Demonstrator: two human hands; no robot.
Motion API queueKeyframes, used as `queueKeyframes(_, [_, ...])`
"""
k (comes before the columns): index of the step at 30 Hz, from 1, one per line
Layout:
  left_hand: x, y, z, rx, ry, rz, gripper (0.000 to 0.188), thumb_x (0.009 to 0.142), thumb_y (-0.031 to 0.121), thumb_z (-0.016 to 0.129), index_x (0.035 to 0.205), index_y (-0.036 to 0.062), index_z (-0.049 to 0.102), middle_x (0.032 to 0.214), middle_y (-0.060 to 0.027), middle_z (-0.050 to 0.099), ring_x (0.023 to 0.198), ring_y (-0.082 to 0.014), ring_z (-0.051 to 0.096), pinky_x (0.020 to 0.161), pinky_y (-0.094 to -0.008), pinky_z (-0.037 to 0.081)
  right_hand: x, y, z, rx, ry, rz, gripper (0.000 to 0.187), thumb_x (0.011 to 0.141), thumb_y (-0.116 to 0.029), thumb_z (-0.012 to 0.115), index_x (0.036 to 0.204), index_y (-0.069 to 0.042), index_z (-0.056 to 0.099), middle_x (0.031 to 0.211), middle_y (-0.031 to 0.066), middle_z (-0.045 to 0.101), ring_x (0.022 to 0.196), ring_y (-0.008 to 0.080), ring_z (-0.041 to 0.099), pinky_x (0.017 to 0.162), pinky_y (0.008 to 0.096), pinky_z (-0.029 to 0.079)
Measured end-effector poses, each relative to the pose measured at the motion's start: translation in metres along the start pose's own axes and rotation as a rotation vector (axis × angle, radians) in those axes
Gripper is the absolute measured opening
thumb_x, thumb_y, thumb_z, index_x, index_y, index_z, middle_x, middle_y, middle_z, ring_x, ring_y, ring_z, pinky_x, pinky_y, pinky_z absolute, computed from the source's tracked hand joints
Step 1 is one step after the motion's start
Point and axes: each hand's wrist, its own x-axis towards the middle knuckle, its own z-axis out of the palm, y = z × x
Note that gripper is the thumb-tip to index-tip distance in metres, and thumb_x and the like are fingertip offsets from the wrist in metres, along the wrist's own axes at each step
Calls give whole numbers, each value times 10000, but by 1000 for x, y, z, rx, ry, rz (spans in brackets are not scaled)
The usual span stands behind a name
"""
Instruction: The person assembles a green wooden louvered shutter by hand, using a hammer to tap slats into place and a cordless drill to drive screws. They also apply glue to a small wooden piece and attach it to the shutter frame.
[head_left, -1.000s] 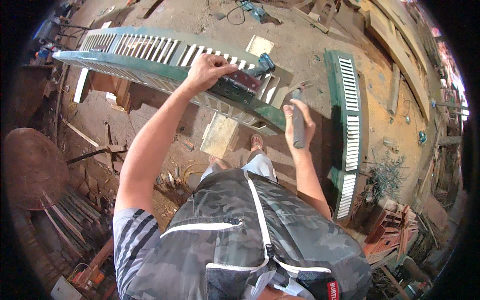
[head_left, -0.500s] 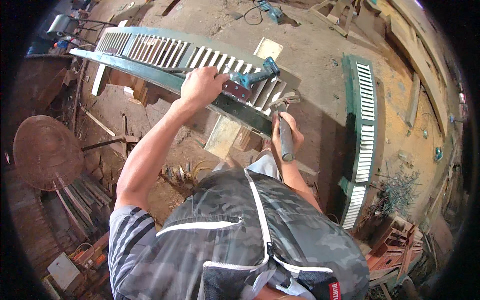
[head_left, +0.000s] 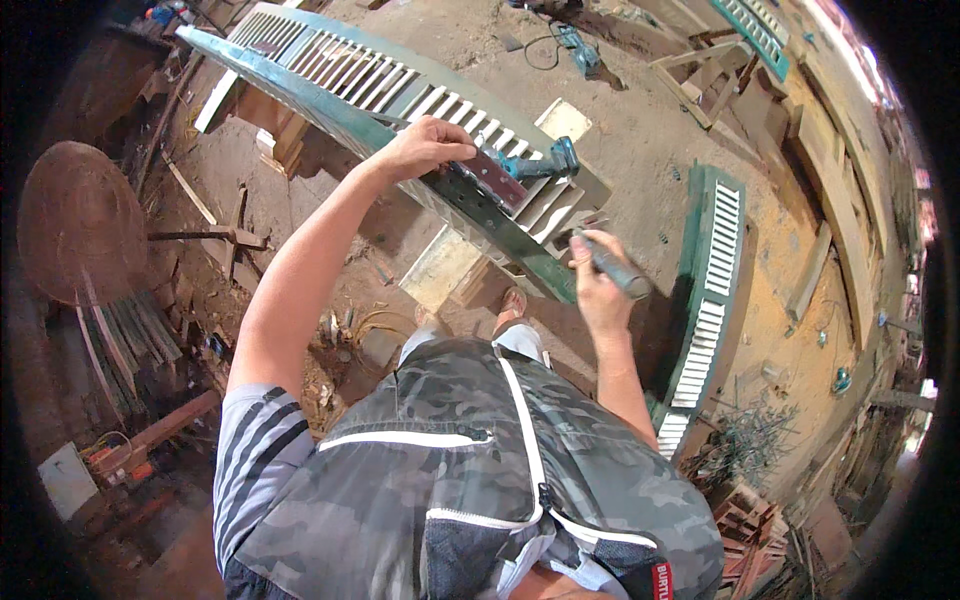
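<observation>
Over a dusty workshop floor, a long green louvred shutter lies raised on wooden supports, running from the upper left of the view down toward the person's feet. Near its closer end a teal clamp with a reddish metal plate sits across the frame and slats. The left hand rests on the shutter's top rail just beside that clamp, fingers curled over the edge and pressing it down, so this grip is closed on the shutter frame. The right hand hangs just off the shutter's near end, its grip wrapped tight around the dark handle of a tool; the working end is hidden behind the fist and the frame, so I cannot tell whether it is a hammer, chisel or scraper. A second green shutter lies flat on the floor to the right, well apart from the one being worked, with a heap of metal scraps near its lower end. A round rusty disc on a stand is at the far left, and timber offcuts lie about. As a judgement, the step in hand is work on the clamped end of the raised shutter, the left hand steadying while the right brings the tool in. The next move calls for holding the frame firm and placing the tool squarely on the end rail, clear of the thin slats, which look easy to crack.
</observation>
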Motion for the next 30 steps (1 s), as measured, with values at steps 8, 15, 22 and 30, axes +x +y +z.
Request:
queueKeyframes(8, [21, -16, -12, -21, -90, 78, 310, 976, 343, 773, 888, 46, 788, 701, 46, 615, 610, -53, 537, 557, -256, 438, 53, -69, -59, 205, 13, -381, 184, 960, -161, 811, 913, -49, 672, 815, 37, 586, 753, 180, 558, 704, 310, 463])
queueKeyframes(15, [42, -6, -24, -25, -297, -12, 255, 1001, 304, 752, 1025, 52, 784, 707, 31, 634, 518, -47, 518, 494, -230, 427, 12, -132, 5, 1133, 80, 112, 254, 1077, -249, 643, 894, -123, 520, 705, -30, 443, 596, 108, 458, 555, 308, 415])
queueKeyframes(22, [51, -7, -16, -265, -429, 165, 241, 1022, 144, 697, 1251, 83, 737, 767, 11, 663, 596, -66, 607, 528, -230, 480, -4, -158, 132, 1211, 459, 269, 359, 1055, -272, 650, 776, -155, 459, 582, -42, 397, 471, 100, 381, 475, 295, 345])
queueKeyframes(30, [66, -34, -4, -307, -539, 276, 293, 1011, 96, 660, 1284, 14, 727, 1081, -46, 759, 913, -96, 663, 855, -278, 538, 21, -176, 193, 1059, 776, 366, 414, 1037, -370, 660, 749, -186, 426, 582, -60, 371, 479, 92, 359, 480, 293, 333])
